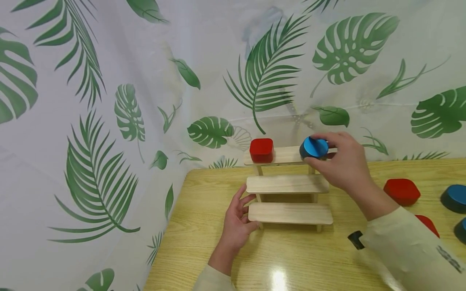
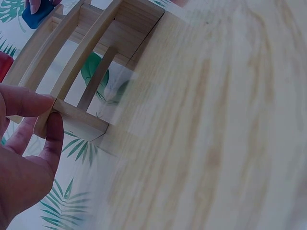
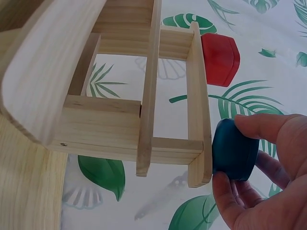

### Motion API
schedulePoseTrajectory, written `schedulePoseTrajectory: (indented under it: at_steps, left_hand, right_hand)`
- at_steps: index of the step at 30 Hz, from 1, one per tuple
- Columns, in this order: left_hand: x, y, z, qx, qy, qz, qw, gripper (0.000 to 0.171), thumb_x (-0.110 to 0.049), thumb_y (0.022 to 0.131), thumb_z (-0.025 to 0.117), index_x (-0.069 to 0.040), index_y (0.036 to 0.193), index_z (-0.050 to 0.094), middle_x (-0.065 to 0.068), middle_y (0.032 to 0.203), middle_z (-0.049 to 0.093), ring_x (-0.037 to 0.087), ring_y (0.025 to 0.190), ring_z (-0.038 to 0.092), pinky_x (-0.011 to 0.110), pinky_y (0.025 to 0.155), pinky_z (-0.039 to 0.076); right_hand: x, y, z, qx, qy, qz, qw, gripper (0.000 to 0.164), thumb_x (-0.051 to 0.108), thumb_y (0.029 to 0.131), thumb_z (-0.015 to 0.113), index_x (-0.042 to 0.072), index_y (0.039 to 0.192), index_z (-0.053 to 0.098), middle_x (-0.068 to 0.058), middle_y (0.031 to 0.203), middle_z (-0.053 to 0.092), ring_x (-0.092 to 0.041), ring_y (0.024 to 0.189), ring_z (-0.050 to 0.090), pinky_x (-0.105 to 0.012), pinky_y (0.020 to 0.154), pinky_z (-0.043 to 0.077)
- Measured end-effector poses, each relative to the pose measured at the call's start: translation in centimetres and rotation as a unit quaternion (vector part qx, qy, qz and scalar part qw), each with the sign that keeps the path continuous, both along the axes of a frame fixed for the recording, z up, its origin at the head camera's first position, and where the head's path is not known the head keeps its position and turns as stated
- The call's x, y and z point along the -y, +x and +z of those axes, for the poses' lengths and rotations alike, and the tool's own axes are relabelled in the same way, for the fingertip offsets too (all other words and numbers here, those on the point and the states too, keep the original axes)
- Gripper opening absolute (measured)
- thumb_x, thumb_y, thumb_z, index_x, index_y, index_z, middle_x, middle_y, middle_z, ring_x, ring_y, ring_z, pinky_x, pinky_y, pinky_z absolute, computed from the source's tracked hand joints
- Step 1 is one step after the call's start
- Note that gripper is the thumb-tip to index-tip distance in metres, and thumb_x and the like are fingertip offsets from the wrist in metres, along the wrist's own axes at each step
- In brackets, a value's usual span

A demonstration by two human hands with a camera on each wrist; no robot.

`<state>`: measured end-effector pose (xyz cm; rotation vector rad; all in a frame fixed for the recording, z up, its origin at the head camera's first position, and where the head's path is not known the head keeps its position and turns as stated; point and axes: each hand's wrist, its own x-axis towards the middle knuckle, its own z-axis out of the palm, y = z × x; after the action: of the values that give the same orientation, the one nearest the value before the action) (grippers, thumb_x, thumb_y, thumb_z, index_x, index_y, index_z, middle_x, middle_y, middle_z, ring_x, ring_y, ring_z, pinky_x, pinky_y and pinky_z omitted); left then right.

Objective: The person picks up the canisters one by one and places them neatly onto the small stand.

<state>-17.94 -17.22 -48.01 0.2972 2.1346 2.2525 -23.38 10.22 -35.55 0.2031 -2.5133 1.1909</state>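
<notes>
A small three-tier wooden display rack (image 1: 287, 184) stands on the table. My left hand (image 1: 236, 222) pinches the left end of its lowest board; the left wrist view shows the thumb (image 2: 29, 101) on one face and fingers on the other. My right hand (image 1: 344, 161) grips a shiny blue round tin (image 1: 314, 147) at the right end of the top board. In the right wrist view this blue tin (image 3: 234, 149) sits against that board, thumb and fingertips around its sides. A red squarish tin (image 1: 261, 150) rests on the top board's left end.
Right of the rack, a red tin (image 1: 401, 191) lies on the wooden table (image 1: 204, 194), with another red tin (image 1: 427, 224) partly behind the right sleeve. Two blue tins (image 1: 455, 198) sit at the right edge. A leaf-printed sheet (image 1: 174, 101) hangs behind and left.
</notes>
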Motion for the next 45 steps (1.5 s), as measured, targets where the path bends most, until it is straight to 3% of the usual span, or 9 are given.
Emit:
schedulePoseTrajectory:
  at_steps: [21, 29, 38, 45]
  left_hand:
    - [0.1, -0.2, -0.2, -0.002, -0.001, -0.010, 0.9999, 0.105, 0.030, 0.072, 0.059, -0.027, 0.156, 0.032, 0.008, 0.142, 0.052, 0.031, 0.105, 0.052, 0.030, 0.072, 0.052]
    - [0.2, -0.2, -0.3, -0.010, -0.006, -0.010, 0.9999, 0.104, 0.030, 0.071, 0.059, -0.022, 0.157, 0.031, 0.013, 0.142, 0.051, 0.031, 0.104, 0.052, 0.029, 0.072, 0.052]
    - [0.2, -0.2, -0.3, -0.001, 0.000, -0.007, 1.0000, 0.104, 0.030, 0.072, 0.059, -0.025, 0.156, 0.033, 0.009, 0.142, 0.052, 0.031, 0.105, 0.052, 0.030, 0.072, 0.053]
    - [0.1, -0.2, -0.4, -0.001, 0.002, -0.005, 1.0000, 0.105, 0.030, 0.071, 0.058, -0.027, 0.156, 0.033, 0.008, 0.141, 0.052, 0.031, 0.105, 0.052, 0.030, 0.072, 0.052]
  right_hand:
    - [0.7, -0.9, 0.2, 0.003, 0.005, 0.020, 1.000, 0.055, 0.021, 0.084, 0.082, 0.002, 0.132, 0.062, -0.026, 0.127, 0.052, -0.044, 0.095, 0.065, -0.055, 0.081, 0.054]
    - [0.9, -1.1, 0.3, 0.007, 0.011, 0.025, 1.000, 0.053, 0.020, 0.084, 0.082, 0.000, 0.129, 0.063, -0.026, 0.126, 0.052, -0.044, 0.094, 0.065, -0.055, 0.082, 0.054]
    - [1.1, -1.4, 0.3, 0.035, 0.026, 0.020, 0.999, 0.053, 0.022, 0.085, 0.081, 0.002, 0.131, 0.062, -0.026, 0.126, 0.051, -0.047, 0.100, 0.062, -0.057, 0.084, 0.052]
    - [1.2, -1.4, 0.2, 0.033, 0.031, 0.025, 0.999, 0.052, 0.022, 0.085, 0.080, 0.002, 0.130, 0.063, -0.025, 0.123, 0.051, -0.047, 0.101, 0.062, -0.057, 0.085, 0.051]
